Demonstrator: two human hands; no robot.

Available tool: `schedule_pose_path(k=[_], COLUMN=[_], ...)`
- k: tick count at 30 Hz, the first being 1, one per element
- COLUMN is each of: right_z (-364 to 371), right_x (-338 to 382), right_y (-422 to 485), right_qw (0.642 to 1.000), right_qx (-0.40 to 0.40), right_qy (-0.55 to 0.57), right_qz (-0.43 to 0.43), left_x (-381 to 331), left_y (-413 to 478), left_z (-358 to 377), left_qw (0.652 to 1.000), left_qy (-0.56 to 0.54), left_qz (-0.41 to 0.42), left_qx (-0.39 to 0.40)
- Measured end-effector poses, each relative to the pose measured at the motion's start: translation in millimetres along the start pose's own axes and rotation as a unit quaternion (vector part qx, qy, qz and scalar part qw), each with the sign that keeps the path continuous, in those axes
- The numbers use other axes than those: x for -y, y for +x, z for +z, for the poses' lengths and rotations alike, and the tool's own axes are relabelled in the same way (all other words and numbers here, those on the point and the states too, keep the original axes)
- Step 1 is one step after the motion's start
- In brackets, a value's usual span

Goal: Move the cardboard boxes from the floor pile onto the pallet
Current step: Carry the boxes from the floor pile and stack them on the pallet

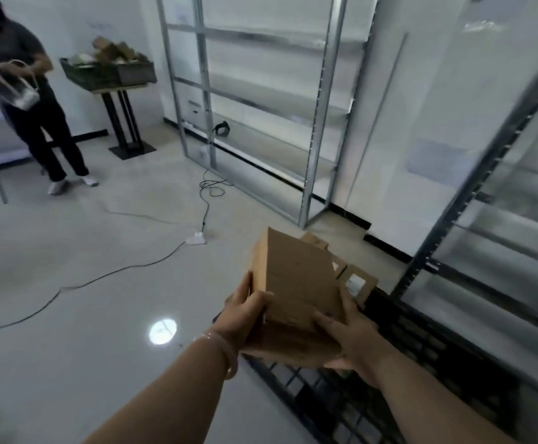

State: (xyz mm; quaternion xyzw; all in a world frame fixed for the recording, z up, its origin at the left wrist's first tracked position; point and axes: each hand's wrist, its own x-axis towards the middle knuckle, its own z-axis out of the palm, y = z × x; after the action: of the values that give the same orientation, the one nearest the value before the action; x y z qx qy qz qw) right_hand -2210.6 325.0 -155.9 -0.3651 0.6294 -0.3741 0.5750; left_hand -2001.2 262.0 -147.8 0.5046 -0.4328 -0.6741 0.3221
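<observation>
2 bare forearms reach forward and close in on 1 box (296, 283), held in the air and tilted away above the near corner of the black pallet (357, 398). The left hand (248, 318) clasps its lower left side, fingers up the side and thumb over the upper face, while the right hand (347, 338) grips the lower right side, thumb laid across the same face. More boxes (357, 283) lie just beyond it, by the pallet's far end.
</observation>
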Motion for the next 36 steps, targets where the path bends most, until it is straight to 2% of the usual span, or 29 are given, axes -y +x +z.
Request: schedule_pose_path(k=[3,5,9,14,24,31,36], right_z=[-69.6,-109.2,-166.5,-199.6,-213.0,-200.5,-196.8], right_x=[-7.4,-12.9,-27.1,-40.5,-32.2,-11.5,-8.8], right_y=[-14.3,-23.2,-35.8,-37.9,23.0,107.3,142.7], right_qw=[0.998,0.995,0.986,0.974,0.958,0.955,0.942], right_qx=[-0.061,-0.101,-0.159,-0.198,-0.237,-0.263,-0.31], right_qy=[0.006,-0.001,-0.052,-0.11,-0.158,-0.114,-0.073], right_qz=[-0.005,-0.01,0.001,-0.005,0.021,0.081,0.105], left_x=[-5.8,-7.2,3.7,11.9,9.5,-11.1,-18.0], left_y=[26.5,41.5,59.6,80.2,173.2,282.3,336.2], left_z=[76.7,120.5,181.2,222.4,234.4,215.4,218.7], left_qw=[0.993,0.977,0.93,0.892,0.871,0.843,0.815], left_qy=[0.101,0.192,0.323,0.389,0.396,0.403,0.398], left_qz=[0.033,0.065,0.077,0.08,0.083,0.039,0.017], left_qx=[0.044,0.07,0.157,0.217,0.278,0.355,0.421])
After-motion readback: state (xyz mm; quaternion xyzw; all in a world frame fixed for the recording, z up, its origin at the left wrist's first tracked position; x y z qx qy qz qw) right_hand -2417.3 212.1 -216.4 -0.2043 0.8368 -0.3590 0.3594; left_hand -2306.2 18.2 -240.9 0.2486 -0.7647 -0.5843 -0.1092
